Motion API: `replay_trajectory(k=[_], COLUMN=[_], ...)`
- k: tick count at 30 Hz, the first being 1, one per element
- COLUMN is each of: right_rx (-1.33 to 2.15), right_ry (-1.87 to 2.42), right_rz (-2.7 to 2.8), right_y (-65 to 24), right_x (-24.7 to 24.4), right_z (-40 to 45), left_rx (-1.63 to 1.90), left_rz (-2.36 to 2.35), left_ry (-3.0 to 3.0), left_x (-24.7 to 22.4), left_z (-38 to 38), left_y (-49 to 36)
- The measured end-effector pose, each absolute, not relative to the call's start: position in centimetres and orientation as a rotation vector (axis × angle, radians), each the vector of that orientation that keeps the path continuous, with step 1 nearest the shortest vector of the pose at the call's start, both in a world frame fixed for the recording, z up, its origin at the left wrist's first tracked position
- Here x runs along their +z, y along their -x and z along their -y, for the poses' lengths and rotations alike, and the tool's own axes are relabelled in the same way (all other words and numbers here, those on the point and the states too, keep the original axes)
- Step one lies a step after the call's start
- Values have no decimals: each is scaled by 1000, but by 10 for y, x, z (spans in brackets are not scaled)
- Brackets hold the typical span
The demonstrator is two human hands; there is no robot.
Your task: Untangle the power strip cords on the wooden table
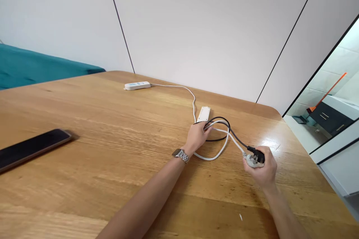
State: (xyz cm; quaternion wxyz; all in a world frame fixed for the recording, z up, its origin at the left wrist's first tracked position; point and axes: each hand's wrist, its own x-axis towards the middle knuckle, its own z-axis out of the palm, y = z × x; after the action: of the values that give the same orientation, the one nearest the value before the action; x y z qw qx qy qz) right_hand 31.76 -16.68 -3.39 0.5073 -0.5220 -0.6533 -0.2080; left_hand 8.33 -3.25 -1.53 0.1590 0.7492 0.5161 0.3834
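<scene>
Two plugs, a white plug point(254, 161) and a black plug point(258, 154), are gripped together in my right hand point(265, 168), their metal pins showing. A white cable point(215, 156) and a black cable point(238, 140) run from them in loose loops to my left hand point(196, 136). The fingers of that hand are closed round the cables, with the fingertips partly hidden. Just beyond it lies a white power strip point(204, 113), its near end covered by the hand. Farther left, another white power strip point(137, 85) rests on the table, joined to the white cable.
The wooden table point(112, 149) meets a white panelled wall point(196, 26) at its far edge. A dark phone-like slab point(33, 148) lies at the left. Behind the left side is a teal sofa point(42, 65). A small white scrap point(240, 217) lies near the front.
</scene>
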Motion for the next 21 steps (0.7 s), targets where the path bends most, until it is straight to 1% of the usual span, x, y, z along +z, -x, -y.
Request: replay_trajectory(k=[4,7,10,14,17,21], right_rx=[-515,-416,-198,231,535,807], right_ry=[1207,1268,1391,1519,1424,1231], right_rz=[1642,1616,1481,1189,1011,734], right_y=[-305,-290,-279,-276,-274,-266], right_x=[-36,-41,-49,-60,-66,-68], right_z=[164,162,160,151,143,140], left_rx=[1150,1107,991,944,919,967], left_rz=[-1209,-1040,-926,-857,-761,-611], left_ry=[-2091,-2166,-2271,-2313,-2461,-2604], left_x=[-1,4,6,2,-6,-21], left_z=[41,64,91,123,140,148], left_y=[-99,-114,-128,-143,-151,-158])
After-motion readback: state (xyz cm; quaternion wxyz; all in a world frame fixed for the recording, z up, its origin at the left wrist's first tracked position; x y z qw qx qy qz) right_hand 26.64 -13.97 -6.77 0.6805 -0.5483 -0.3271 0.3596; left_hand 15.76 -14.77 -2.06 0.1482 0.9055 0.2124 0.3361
